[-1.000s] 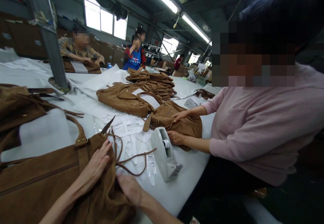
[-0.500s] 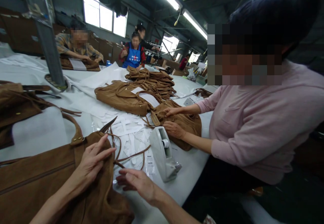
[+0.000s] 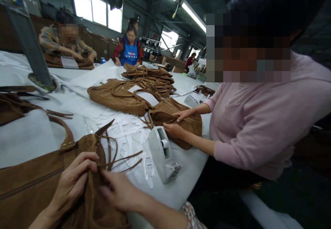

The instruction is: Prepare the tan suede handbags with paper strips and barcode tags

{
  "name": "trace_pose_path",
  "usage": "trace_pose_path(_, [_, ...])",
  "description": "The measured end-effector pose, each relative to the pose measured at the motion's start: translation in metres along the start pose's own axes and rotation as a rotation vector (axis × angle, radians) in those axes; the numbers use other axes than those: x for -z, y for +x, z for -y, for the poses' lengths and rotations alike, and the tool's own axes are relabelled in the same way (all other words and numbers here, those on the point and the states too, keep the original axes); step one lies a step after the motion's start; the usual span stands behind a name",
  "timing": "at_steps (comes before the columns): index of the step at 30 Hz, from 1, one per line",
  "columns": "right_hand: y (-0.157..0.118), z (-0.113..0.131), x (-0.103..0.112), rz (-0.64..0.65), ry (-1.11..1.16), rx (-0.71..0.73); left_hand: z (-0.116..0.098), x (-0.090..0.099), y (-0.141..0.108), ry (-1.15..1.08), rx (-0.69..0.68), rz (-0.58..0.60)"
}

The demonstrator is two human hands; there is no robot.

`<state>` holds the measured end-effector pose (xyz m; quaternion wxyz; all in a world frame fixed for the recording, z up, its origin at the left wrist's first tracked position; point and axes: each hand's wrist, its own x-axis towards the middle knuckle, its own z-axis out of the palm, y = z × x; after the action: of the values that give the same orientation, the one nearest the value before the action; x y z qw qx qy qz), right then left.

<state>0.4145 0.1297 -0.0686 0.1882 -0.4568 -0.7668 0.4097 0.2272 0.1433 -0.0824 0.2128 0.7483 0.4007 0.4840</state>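
Observation:
A large brown bag [image 3: 33,170] lies at the lower left, with a curved handle and thin brown straps [image 3: 113,153] trailing from its right end. My left hand [image 3: 77,173] is closed on the bag's fabric near that end, fingers pinched on a fold. Against the same end, just to the right, is my right hand [image 3: 120,191]; its fingers are blurred, and whether they grip the fabric is not clear. A white tape dispenser [image 3: 162,156] stands on the table right of the straps.
A person in a pink top [image 3: 248,118] sits at the right, both hands on another brown bag [image 3: 191,129]. Several brown bags [image 3: 147,80] are piled mid-table beside white scraps [image 3: 124,125]. A metal post [image 3: 33,46] rises at the left; more people are behind.
My left hand has gone from lying spread on the bag to pinching its fabric. My right hand has moved left, up to the bag's end. The view has shifted slightly.

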Motion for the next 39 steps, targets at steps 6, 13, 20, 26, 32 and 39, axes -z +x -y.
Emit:
trace_pose_path(6, [0.007,-0.007,-0.034,-0.026,0.254,0.104,0.011,-0.004,-0.004,0.035,0.003,-0.091])
trace_pose_path(13, [-0.015,-0.01,-0.025,-0.336,0.506,-0.186,0.004,-0.001,-0.004,0.029,0.043,-0.163])
trace_pose_path(20, [0.02,0.002,-0.014,-0.018,0.04,0.187,0.01,-0.003,-0.007,-0.011,0.04,-0.147])
trace_pose_path(26, [0.083,0.009,-0.027,-0.146,0.093,0.247,0.009,-0.006,-0.004,-0.006,0.018,-0.168])
trace_pose_path(32, [0.086,-0.007,-0.024,-0.122,-0.064,0.314,0.006,-0.007,0.0,-0.013,0.047,-0.113])
trace_pose_path(39, [0.002,-0.006,-0.001,0.04,0.083,-0.016,-0.002,-0.008,0.004,-0.003,0.169,0.02])
